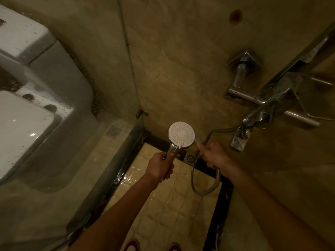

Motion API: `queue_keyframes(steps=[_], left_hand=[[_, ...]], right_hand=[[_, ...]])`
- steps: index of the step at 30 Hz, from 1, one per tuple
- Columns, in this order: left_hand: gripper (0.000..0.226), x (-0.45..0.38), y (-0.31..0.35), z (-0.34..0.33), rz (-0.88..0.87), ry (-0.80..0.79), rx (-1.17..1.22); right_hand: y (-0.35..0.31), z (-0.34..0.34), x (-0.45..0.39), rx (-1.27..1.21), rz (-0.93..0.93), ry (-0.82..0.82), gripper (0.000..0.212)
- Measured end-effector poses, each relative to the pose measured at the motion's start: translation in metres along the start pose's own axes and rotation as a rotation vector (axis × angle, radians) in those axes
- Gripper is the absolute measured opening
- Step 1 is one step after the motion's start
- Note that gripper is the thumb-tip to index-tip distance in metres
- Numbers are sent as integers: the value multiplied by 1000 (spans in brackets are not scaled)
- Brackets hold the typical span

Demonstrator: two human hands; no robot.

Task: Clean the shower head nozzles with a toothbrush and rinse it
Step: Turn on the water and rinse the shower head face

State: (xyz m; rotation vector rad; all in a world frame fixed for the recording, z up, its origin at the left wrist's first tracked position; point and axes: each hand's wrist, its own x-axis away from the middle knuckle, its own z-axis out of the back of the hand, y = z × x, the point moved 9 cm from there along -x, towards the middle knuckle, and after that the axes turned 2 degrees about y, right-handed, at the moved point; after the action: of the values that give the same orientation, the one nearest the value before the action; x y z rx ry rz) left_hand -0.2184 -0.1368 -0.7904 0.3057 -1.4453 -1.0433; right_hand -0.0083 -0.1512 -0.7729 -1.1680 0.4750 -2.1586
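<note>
At frame centre the left hand (160,166) grips the shower head (181,134) by its handle, nozzle face toward the camera, while the right hand (213,154), just lower right, pinches a toothbrush (197,141) at its rim.

The shower head (181,134) is held face-up by its handle in the left hand (160,165), while a toothbrush (196,141) is gripped in the right hand (213,155), its tip at the head's rim, above the wet tiled floor (163,205).

Dim tiled floor (163,205) (wet), stone wall (181,60)
</note>
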Motion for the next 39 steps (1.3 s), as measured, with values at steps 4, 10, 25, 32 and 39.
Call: queue_keyframes(steps=[4, 10, 25, 32, 39], left_hand=[[33, -2, -2, -1, 5, 9, -22], [37, -4, -7, -6, 26, 9, -29], [32, -6, -3, -12, -3, 6, -22], [30, -5, -4, -16, -3, -8, -16], [30, -3, 0, -9, -14, 4, -15]], right_hand=[[1, -23, 13, -6, 42, -83, 41], [-25, -32, 4, 81, 118, -59, 48], [2, -26, 7, 197, 166, -41, 48], [-36, -17, -7, 269, 263, 66, 49], [-8, 2, -17, 246, 129, 58, 46]])
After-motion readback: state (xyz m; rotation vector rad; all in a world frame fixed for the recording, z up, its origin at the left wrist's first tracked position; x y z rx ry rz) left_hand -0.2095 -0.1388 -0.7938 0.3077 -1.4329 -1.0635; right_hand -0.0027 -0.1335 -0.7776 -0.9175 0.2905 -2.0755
